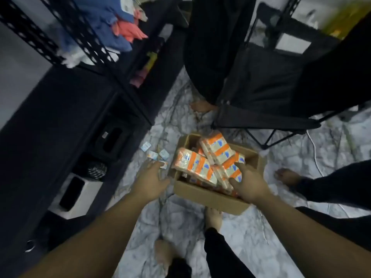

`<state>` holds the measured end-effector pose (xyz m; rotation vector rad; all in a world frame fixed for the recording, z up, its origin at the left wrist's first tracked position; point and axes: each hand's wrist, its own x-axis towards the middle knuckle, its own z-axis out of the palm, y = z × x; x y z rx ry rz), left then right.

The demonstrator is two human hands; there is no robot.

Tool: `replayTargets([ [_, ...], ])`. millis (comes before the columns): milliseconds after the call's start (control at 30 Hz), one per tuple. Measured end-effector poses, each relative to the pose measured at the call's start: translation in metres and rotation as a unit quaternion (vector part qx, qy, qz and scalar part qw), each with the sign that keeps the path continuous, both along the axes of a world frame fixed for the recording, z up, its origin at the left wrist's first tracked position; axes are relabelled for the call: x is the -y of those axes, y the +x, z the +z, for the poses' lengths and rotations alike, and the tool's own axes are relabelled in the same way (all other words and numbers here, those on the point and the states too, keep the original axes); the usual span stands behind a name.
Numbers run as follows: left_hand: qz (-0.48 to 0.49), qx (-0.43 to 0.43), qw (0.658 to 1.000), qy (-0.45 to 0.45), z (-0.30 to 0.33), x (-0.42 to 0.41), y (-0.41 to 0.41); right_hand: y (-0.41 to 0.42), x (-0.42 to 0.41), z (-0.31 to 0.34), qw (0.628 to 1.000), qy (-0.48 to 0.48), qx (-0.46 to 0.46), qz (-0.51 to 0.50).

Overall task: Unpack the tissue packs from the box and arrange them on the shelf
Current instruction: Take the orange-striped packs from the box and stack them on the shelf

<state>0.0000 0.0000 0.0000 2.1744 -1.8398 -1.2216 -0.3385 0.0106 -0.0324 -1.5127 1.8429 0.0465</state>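
An open cardboard box (208,197) sits on the marble-patterned floor, filled with several orange-and-white tissue packs (217,150). My right hand (248,184) reaches into the box's right side, thumb and fingers spread around one pack (230,171). Whether it grips that pack is unclear. My left hand (150,181) hovers open just left of the box, fingers pointing at the small single tissue packets (155,154) lying on the floor. The black metal shelf (66,125) stands along the left.
A black folding chair (267,109) stands behind the box. Bare feet of other people are at the far side (200,106) and right (286,176). My own feet (213,216) are just below the box. A white bin (78,195) sits on the lowest shelf level.
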Motion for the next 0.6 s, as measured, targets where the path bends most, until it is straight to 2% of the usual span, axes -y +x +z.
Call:
replayTargets([
  [133,-0.006,0.004,0.998,0.058,-0.068,0.006,-0.004,-0.016,-0.013,-0.046,0.998,0.03,-0.007,-0.058],
  [267,-0.003,-0.018,0.997,0.077,-0.131,0.014,-0.01,-0.02,-0.022,-0.099,0.992,0.056,-0.031,-0.113],
  [400,-0.003,-0.026,0.997,0.066,-0.187,0.011,-0.016,-0.018,-0.031,-0.145,0.984,0.034,-0.049,-0.171],
  [600,-0.006,-0.031,1.0,0.003,-0.236,-0.006,-0.023,-0.016,-0.035,-0.192,0.959,0.021,-0.138,-0.248],
])
